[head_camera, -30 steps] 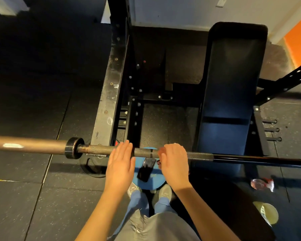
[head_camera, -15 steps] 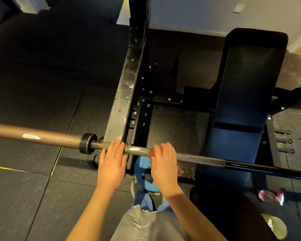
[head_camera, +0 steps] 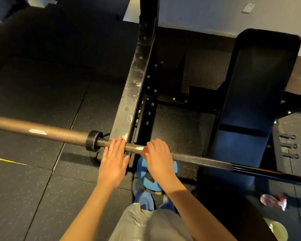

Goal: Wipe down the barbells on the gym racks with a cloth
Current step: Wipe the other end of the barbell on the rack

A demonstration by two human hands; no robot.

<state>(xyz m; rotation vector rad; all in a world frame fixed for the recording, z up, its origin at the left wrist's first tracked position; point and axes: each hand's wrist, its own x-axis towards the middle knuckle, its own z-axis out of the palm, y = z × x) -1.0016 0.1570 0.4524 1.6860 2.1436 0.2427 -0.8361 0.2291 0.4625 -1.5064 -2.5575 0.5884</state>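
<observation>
Head view: barbell (head_camera: 198, 160) seen from above, running from the left edge to the right edge and crossing in front of the rack upright (head_camera: 134, 87).
Parts: brown sleeve (head_camera: 42, 132) at left, dark collar (head_camera: 92, 140) just beside the upright, knurled shaft right of the hands.
Left hand (head_camera: 113, 164): fingers straight and close together, laid flat over the shaft just right of the collar.
Right hand (head_camera: 158, 157): fingers curled over the shaft, gripping it; near the other hand, not touching it.
Upright: black, scuffed, with bolt holes along it.
Bench pad (head_camera: 261, 94): black, behind the bar at right.
Floor (head_camera: 33, 188): dark speckled rubber tiles, yellow line (head_camera: 0, 159) at left.
Blue disc (head_camera: 141, 169): on the floor below the hands, with a dark flat object on it that I cannot identify.
</observation>
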